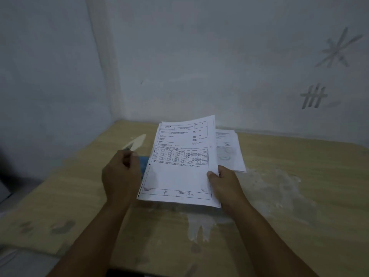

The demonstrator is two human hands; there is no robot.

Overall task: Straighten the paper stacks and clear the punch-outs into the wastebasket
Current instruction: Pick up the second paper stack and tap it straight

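Right grip: right hand (225, 182) pinches the right edge of the held paper stack (179, 162), thumb on the top sheet, fingers behind.
Left grip: left hand (119, 172) is curled beside the stack's left edge; blurred, so whether it holds anything cannot be told.
Held stack: lifted and tilted off the bench (299, 226), over the bench's middle, printed form uppermost; sheets fan apart at the top right corner.
Blue item (144, 163): partly hidden behind the stack's left edge; identity unclear.
Second stack (229, 150): lies flat toward the far edge, just right of the held one, sheets slightly askew.
Punch-outs: none made out; white smears mark the bench surface.
Wastebasket: not seen.
Step in hand: judged to be squaring the first stack.
Next move calls for: left hand on the free edge, then tapping the sheets level against the bench.
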